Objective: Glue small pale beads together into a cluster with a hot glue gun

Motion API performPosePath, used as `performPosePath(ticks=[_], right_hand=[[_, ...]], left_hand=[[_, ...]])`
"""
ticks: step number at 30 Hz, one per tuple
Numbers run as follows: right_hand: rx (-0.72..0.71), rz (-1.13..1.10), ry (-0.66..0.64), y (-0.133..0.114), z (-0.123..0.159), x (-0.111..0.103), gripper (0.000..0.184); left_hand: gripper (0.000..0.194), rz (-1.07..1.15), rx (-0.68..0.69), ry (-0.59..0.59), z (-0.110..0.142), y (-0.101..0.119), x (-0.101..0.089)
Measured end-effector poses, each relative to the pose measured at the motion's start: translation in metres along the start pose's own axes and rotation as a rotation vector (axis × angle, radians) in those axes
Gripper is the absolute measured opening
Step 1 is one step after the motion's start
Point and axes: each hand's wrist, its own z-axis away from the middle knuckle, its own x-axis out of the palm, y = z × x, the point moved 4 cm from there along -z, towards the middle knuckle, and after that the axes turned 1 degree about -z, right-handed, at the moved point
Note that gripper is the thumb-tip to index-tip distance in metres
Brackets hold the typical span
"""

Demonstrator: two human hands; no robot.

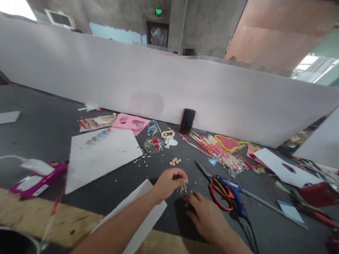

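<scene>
My left hand (171,183) is closed in a pinch just above a small heap of pale beads (183,188); whatever lies between its fingertips is too small to make out. Beside the heap, nearer to me, my right hand (208,215) is curled with thumb and forefinger round a small beige piece (186,205), mostly hidden by the fingers. Beyond both hands lies a cluster of beige flower-like pieces (175,161). A ring of wooden beads (167,134) sits farther back, next to a clear flower-shaped dish (153,145) with red and green bits.
Red-handled scissors (221,197) and a blue glue gun (239,203) lie right of my hands. A phone (188,121) leans on the white partition (169,84). White boards (106,158), bagged sticks (219,150) and a purple tool (39,180) lie around.
</scene>
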Motion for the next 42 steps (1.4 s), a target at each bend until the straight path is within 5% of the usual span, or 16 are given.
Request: performPosePath(ticks=[10, 22, 34, 42], right_hand=[[0.174, 0.004, 0.117, 0.007, 0.002, 0.009, 0.016], [0.075, -0.040, 0.110, 0.008, -0.001, 0.010, 0.011], [0.052, -0.632, 0.317, 0.019, 0.005, -0.021, 0.012], [0.072, -0.723, 0.396, 0.025, 0.006, -0.017, 0.012]], left_hand=[[0.024, -0.005, -0.006, -0.005, 0.000, -0.002, -0.001], [0.019, 0.006, -0.009, -0.020, 0.000, -0.002, 0.002], [0.017, -0.190, 0.054, -0.129, 0.007, 0.002, 0.014], [0.014, -0.364, 0.125, -0.115, 0.012, 0.008, 0.016]])
